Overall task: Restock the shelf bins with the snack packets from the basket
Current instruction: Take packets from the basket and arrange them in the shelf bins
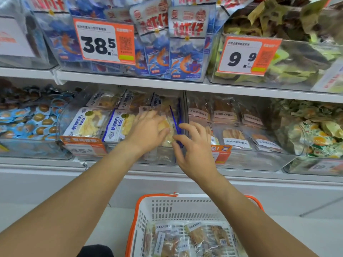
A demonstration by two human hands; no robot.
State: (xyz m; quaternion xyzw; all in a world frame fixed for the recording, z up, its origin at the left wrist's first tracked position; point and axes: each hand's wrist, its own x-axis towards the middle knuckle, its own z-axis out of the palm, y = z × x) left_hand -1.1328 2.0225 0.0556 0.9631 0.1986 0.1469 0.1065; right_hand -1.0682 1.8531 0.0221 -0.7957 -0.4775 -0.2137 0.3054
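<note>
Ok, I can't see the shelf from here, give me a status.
Left hand pressing a fish-slice packet into the middle bin. Right hand open at the bin's edge. Basket still holds packets. Nothing blocking.

Both bare forearms reach forward and upward, converging toward the middle of the view. The left hand point(148, 130) lies palm down with its back to the camera, fingers extended forward and close together, the thumb stretched out to the right. The right hand point(193, 145) sits just beside it and slightly lower, its fingers loosely curved and spread, the index finger and thumb pointing left toward the left thumb.
</note>
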